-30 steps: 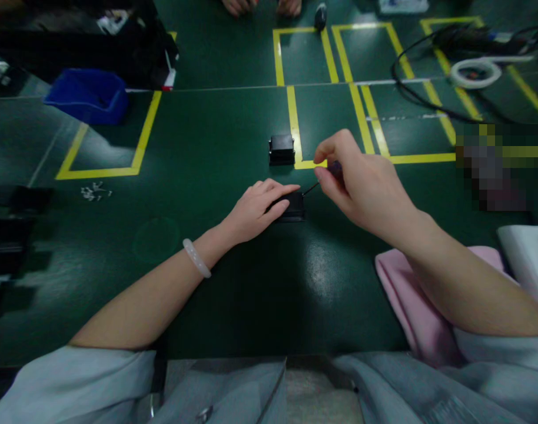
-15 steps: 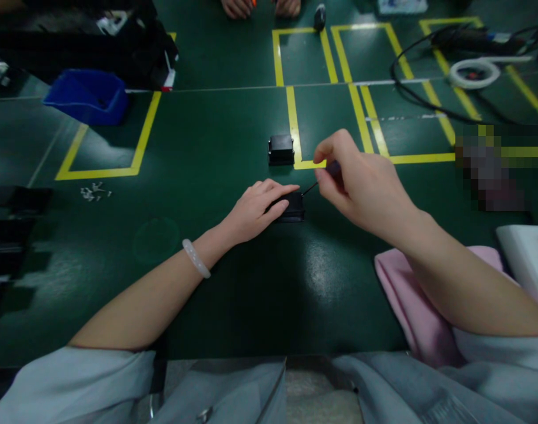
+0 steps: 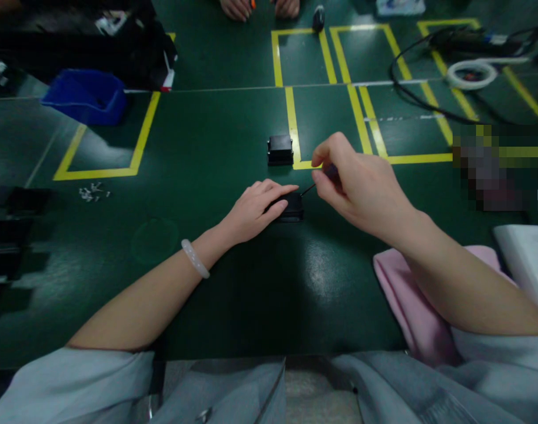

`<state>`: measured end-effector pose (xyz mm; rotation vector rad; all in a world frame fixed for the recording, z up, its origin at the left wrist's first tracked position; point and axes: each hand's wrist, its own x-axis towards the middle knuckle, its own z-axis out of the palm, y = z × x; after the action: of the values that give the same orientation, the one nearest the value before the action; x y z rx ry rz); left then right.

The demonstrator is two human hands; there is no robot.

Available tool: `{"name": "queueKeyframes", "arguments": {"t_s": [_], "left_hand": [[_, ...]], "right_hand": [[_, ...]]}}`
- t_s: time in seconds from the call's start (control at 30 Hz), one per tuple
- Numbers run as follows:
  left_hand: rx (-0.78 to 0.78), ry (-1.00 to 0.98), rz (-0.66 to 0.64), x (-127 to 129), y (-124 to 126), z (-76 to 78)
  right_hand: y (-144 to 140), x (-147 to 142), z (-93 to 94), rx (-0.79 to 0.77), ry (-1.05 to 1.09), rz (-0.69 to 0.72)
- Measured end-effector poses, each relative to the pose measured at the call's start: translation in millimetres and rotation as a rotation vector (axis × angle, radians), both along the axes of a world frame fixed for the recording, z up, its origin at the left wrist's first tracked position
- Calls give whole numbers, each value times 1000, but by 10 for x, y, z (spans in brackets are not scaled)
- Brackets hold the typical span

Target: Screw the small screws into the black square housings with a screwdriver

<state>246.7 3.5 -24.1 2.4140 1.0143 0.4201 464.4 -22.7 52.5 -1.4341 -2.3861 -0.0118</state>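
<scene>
the right hand [image 3: 361, 188] has its thumb and fingertips pinched together around the dark, rounded handle of a small screwdriver [image 3: 325, 175], whose thin metal shaft slants down and left to the top right corner of a small black box [image 3: 291, 207]. the left hand [image 3: 255, 209] lies flat over that box, fingers pressed close together and draped across its smooth, matte lid, holding it against the green table mat [image 3: 216, 153]; a pale, glossy bangle [image 3: 195, 258] circles the left wrist. the box sits in the middle of the mat, just in front of the person. a second black box [image 3: 280, 149], squarish and hard-edged, stands a little farther away, just beside a strip of yellow tape [image 3: 292, 123] that marks rectangles on the slightly shiny mat. to the right lies a soft pink cloth [image 3: 405, 300], folded. far left are a blue plastic bin [image 3: 87, 95] and a scatter of tiny pale screws [image 3: 92, 191]. across the table, another person's hands [image 3: 260, 7] rest at the edge, and a black cable [image 3: 410, 88] loops near a white ring [image 3: 470, 73].
</scene>
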Motion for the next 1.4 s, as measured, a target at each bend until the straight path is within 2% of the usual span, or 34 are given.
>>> {"name": "queueKeyframes", "arguments": {"t_s": [0.33,0.5,0.77,0.97,1.4], "left_hand": [[-14,11,11,4,-5,9],[-7,6,9,5,-7,8],[-19,14,14,8,-13,20],[-6,12,10,4,-6,8],[-7,4,7,4,-7,15]], "right_hand": [[-1,-3,8,-8,-11,-34],[0,-1,7,-13,-17,-1],[-11,-17,2,13,-30,-49],[-10,-6,10,18,-35,-10],[-16,-5,12,39,-42,-22]]}}
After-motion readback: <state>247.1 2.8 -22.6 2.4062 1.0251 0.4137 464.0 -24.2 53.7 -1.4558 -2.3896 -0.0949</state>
